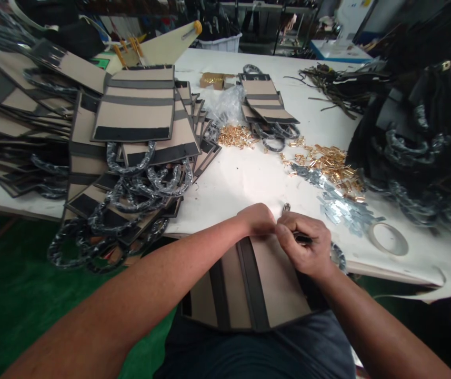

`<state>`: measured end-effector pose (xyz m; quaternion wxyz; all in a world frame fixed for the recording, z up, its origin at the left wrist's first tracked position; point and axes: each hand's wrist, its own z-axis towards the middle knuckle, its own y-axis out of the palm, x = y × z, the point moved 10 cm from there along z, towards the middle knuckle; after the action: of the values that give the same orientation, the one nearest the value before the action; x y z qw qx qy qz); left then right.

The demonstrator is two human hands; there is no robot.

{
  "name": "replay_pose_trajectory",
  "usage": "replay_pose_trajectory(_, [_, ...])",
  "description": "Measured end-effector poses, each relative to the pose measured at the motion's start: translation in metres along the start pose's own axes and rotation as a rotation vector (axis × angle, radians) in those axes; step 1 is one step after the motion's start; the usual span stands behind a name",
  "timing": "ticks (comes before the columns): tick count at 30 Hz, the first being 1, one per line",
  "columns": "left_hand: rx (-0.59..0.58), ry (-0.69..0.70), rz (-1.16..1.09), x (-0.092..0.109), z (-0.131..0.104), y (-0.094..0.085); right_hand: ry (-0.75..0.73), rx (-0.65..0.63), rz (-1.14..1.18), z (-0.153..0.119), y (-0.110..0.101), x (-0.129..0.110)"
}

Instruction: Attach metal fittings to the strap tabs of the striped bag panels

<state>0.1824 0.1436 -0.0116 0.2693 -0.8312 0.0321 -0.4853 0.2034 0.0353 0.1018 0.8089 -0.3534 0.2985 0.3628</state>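
Observation:
A beige bag panel with dark stripes [249, 284] lies over my lap and against the front edge of the white table [244, 179]. My left hand [257, 219] pinches the panel's upper edge. Touching it from the right, my right hand [304, 245] is closed around a thin dark tool, and a small metal piece [286, 207] sticks up between the two hands. A plastic-wrapped dark handle [339, 257] peeks out just right of my right hand.
Stacks of striped panels with wrapped handles [138, 131] fill the table's left. Gold metal fittings [328, 160] and silver clips [339, 205] lie to the right, with a tape roll [388, 238] near the edge. Dark bags [422, 131] pile at far right.

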Motion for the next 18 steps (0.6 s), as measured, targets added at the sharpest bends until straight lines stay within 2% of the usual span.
replay_pose_trajectory(3, [-0.106, -0.005, 0.07, -0.002, -0.002, 0.011, 0.103, 0.094, 0.025, -0.004, -0.016, 0.022])
replay_pose_trajectory(5, [-0.115, -0.025, 0.104, -0.004, -0.003, 0.013, 0.196, 0.209, 0.154, -0.004, -0.031, 0.036])
replay_pose_trajectory(7, [-0.109, -0.048, 0.132, -0.006, -0.003, 0.013, 0.239, 0.308, 0.333, -0.001, -0.042, 0.037])
replay_pose_trajectory(9, [-0.106, -0.06, 0.146, -0.007, -0.002, 0.013, 0.216, 0.359, 0.478, 0.006, -0.05, 0.026])
replay_pose_trajectory(11, [-0.113, -0.056, 0.15, -0.007, -0.001, 0.014, 0.169, 0.38, 0.554, 0.011, -0.053, 0.012])
replay_pose_trajectory(13, [-0.122, -0.049, 0.154, -0.005, 0.0, 0.014, 0.146, 0.362, 0.531, 0.01, -0.049, 0.006])
replay_pose_trajectory(18, [-0.125, -0.051, 0.163, -0.002, -0.003, 0.013, 0.274, 0.238, 0.414, -0.005, -0.023, 0.027])
